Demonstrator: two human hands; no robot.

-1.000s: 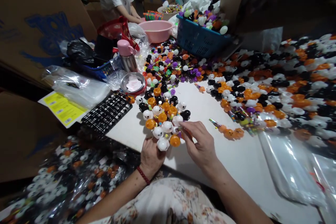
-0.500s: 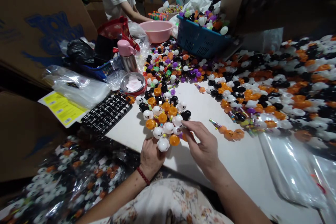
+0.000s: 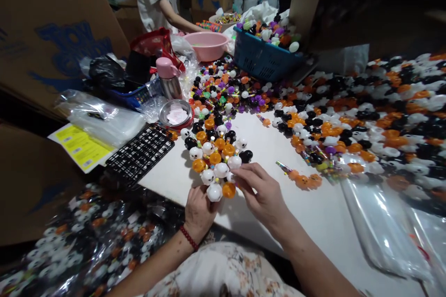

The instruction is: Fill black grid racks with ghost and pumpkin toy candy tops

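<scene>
A dense bunch of toy-topped candy tubes [image 3: 215,158], with white skull, orange pumpkin and black heads, stands over the white table in front of me. At its near edge my left hand [image 3: 199,211] is closed on the bunch, its fingertips hidden under a white head [image 3: 214,192]. My right hand [image 3: 259,190] pinches at the bunch's right side, thumb and fingers closed on one tube that they mostly cover. Right of that hand lies a loose tube with orange pumpkin heads [image 3: 304,179]. To the left is a black grid rack [image 3: 139,153].
Heaps of similar toys [image 3: 341,125] cover the right and back of the table [image 3: 265,141]. Clear plastic bags [image 3: 379,232] lie at right. A pink-lidded flask [image 3: 169,79], pink basin [image 3: 209,46] and filled blue basket [image 3: 265,55] stand behind. A person [image 3: 153,0] sits across.
My right hand has moved slightly left and down, closer against the bunch. An orange head by its fingers is no longer visible. My left hand keeps its hold.
</scene>
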